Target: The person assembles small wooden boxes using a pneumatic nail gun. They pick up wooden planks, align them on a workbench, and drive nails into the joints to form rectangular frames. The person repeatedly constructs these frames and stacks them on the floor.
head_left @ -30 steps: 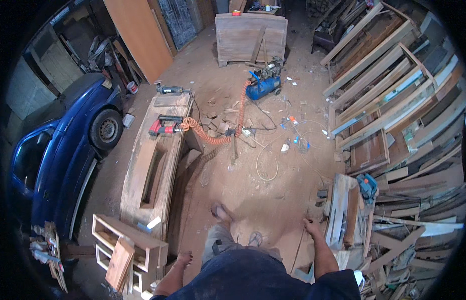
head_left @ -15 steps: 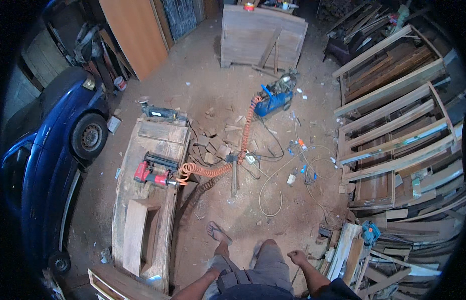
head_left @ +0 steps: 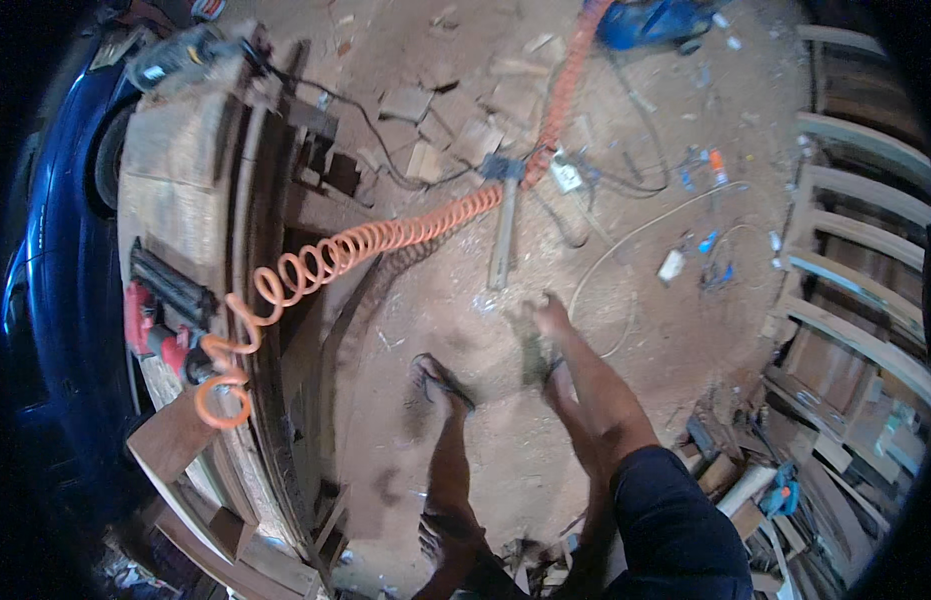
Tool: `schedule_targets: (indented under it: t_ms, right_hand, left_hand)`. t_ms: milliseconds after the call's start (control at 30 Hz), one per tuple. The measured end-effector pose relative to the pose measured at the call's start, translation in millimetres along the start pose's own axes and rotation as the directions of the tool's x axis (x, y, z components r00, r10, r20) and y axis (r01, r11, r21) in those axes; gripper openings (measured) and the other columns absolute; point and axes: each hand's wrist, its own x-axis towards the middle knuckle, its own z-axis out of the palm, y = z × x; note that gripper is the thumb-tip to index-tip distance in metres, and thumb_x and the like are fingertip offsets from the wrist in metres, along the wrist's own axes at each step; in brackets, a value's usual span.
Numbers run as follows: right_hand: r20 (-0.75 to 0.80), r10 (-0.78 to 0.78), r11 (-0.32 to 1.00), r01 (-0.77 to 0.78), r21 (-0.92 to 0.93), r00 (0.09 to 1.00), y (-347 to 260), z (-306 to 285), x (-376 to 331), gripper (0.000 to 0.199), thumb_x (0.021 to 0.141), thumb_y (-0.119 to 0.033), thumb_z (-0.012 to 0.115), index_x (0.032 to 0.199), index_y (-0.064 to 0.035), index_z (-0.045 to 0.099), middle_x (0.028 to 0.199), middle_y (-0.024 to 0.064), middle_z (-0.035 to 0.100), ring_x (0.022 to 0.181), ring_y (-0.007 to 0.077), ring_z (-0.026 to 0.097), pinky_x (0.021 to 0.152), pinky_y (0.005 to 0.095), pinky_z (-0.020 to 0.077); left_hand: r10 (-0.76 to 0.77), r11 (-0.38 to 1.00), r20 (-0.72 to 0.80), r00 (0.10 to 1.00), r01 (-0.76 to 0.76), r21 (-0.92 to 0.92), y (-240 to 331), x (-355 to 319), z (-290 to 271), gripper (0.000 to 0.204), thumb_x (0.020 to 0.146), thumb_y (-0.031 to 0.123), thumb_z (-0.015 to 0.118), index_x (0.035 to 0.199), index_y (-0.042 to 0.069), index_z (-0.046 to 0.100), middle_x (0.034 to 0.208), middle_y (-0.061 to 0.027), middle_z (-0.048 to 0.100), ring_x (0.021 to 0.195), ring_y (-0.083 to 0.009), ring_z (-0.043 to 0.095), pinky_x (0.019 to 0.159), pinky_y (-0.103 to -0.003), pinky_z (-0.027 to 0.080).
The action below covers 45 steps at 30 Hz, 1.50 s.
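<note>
Neither my left hand nor my right hand shows, so I cannot tell their state. The nail gun (head_left: 150, 335) lies on the left desk (head_left: 175, 180). I'd step carefully over its orange hose (head_left: 385, 240).

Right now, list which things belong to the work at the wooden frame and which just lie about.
Likely belonging: wooden frame, red nail gun, orange coiled hose, blue compressor.
Lying about: wood offcuts, blue car, stacked window frames.
</note>
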Motion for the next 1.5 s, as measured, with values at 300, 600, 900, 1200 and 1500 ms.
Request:
schedule_targets:
  t_ms: [300,600,900,1200,1500]
  right_hand:
    - [-0.081,-0.178,0.899,0.195,0.392,0.981,-25.0,53.2,165.6,0.05,0.078,-0.028,0.083,0.112,0.0051,0.068,0.106,0.0121,0.07,0.097,0.0262,0.064,0.085,0.0409,0.0526]
    - [0.583,0.007,0.802,-0.353,0.482,0.812,-86.8,-97.3,-177.6,0.039,0.1,-0.044,0.056,0.12,-0.0105,0.062,0.098,0.007,0.067,0.08,0.0174,0.066,0.065,0.0356,0.0534]
    - [0.229,-0.152,0.965,0.194,-0.176,0.962,-102.8,-219.7,-379.1,0.02,0.091,-0.022,0.066,0.1,-0.0069,0.057,0.068,0.0046,0.057,0.054,0.0191,0.056,0.051,0.0372,0.05]
    - [0.509,-0.455,0.832,0.553,-0.049,0.73,-251.6,-99.8,-526.6,0.028,0.092,-0.027,0.071,0.1,-0.0017,0.063,0.075,0.0032,0.061,0.064,0.0136,0.058,0.059,0.0316,0.0476]
    - [0.678,-0.288,0.655,0.655,-0.376,0.676,-365.0,175.0,-687.1,0.023,0.102,-0.027,0.065,0.1,-0.0044,0.059,0.069,0.0037,0.058,0.055,0.0107,0.057,0.048,0.0296,0.0467]
  left_hand:
    - [0.011,0.994,0.006,1.0,-0.011,-0.11,9.7,6.7,12.2,0.068,0.09,0.063,0.062,0.135,0.011,0.064,0.13,-0.0156,0.067,0.119,-0.0338,0.063,0.102,-0.042,0.048]
    - [0.025,0.927,-0.2,0.98,-0.098,-0.362,-41.0,-64.1,14.2,0.066,0.089,0.061,0.065,0.133,0.011,0.065,0.127,-0.0151,0.069,0.117,-0.0323,0.064,0.101,-0.041,0.049]
    - [-0.098,0.852,-0.559,0.823,-0.222,-0.475,-78.9,-123.8,-36.0,0.055,0.091,0.052,0.066,0.124,0.008,0.07,0.111,-0.0147,0.074,0.103,-0.0285,0.071,0.093,-0.04,0.054]
    - [-0.397,0.578,-0.849,0.347,-0.625,-0.526,-118.7,-209.8,-286.6,0.038,0.099,0.034,0.06,0.116,0.003,0.071,0.107,-0.0238,0.072,0.102,-0.0394,0.07,0.087,-0.044,0.052]
    - [-0.35,0.457,-0.853,0.387,-0.725,-0.516,-142.9,-170.3,-378.1,0.056,0.102,0.047,0.05,0.127,0.0,0.066,0.124,-0.0272,0.066,0.12,-0.0409,0.063,0.104,-0.043,0.048]
